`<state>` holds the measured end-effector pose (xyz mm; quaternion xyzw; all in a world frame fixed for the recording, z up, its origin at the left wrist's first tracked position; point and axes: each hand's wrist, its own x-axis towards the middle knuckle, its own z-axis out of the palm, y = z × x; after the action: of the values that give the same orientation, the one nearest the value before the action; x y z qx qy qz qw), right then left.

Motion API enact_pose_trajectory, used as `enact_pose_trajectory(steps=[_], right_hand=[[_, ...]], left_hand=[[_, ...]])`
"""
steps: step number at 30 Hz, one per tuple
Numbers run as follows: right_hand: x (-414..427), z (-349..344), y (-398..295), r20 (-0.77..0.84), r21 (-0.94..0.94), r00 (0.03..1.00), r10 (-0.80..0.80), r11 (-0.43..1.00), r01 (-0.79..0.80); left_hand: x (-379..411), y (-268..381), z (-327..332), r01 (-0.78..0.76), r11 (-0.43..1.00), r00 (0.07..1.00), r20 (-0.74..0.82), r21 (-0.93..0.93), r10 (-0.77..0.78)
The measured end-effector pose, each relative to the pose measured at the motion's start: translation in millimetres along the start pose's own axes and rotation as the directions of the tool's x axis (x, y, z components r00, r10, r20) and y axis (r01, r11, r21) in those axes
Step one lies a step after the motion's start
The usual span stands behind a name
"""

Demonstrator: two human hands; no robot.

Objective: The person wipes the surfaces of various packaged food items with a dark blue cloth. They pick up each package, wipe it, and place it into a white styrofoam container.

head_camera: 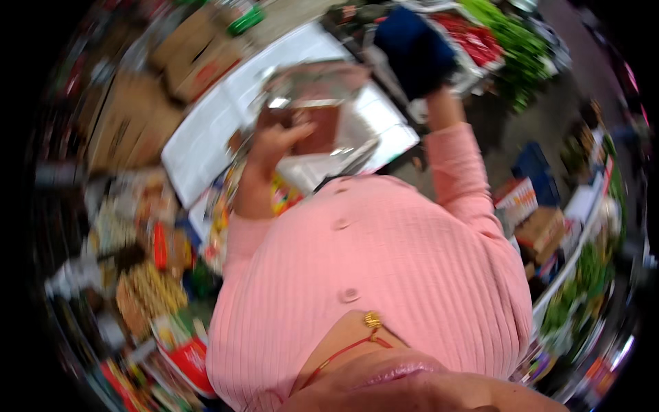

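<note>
My left hand (pixel 280 141) grips the near left side of a clear plastic container (pixel 355 139), its thumb lying across the front. A reddish-brown patch shows through the plastic, but blur hides what it is. Beneath the container are white panels (pixel 198 141) with a visible fold or seam. Out to the front right, a dark blue cloth (pixel 414 51) covers my right hand (pixel 445 98), leaving little more than the wrist in sight. Whether that cloth is worn or held cannot be told, as the fingers are hidden.
Brown cardboard boxes (pixel 136 123) stand at the left. Red packages (pixel 471 38) in a pale tray and leafy green vegetables (pixel 522 67) lie at the front right. Packaged goods (pixel 180 355) crowd the lower left; small boxes (pixel 540 232) and more greens (pixel 571 293) are at the right.
</note>
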<state>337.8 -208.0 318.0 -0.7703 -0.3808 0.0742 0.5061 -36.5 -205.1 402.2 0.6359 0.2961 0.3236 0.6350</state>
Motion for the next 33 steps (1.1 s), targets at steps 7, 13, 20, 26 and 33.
enact_pose_trajectory(steps=[7,13,20,26,33], right_hand=[[-8.2,-15.7,-64.5,0.22,-0.387,0.835,-0.505,0.74,0.55],[-140.6,34.6,-164.1,0.366,-0.021,0.683,-0.632,0.728,0.685],[-192.7,51.5,-163.3,0.439,0.063,0.753,-0.491,0.852,0.519],[-141.8,49.2,-120.9,0.386,0.052,0.894,-0.227,0.973,0.225],[-115.5,38.2,-59.7,0.188,0.186,0.979,0.078,0.976,-0.113]], left_hand=[[24.0,-5.7,-2.3,0.088,0.993,0.994,-0.059,-0.079,-0.093],[27.9,-48.5,-10.5,0.122,0.874,0.972,0.123,0.47,-0.202],[-28.6,-42.5,-9.0,-0.008,0.972,0.99,0.14,0.235,-0.025],[9.0,-38.7,37.5,0.045,0.979,0.964,0.247,0.199,-0.095],[23.7,-24.7,68.7,0.113,0.911,0.878,0.389,0.398,-0.278]])
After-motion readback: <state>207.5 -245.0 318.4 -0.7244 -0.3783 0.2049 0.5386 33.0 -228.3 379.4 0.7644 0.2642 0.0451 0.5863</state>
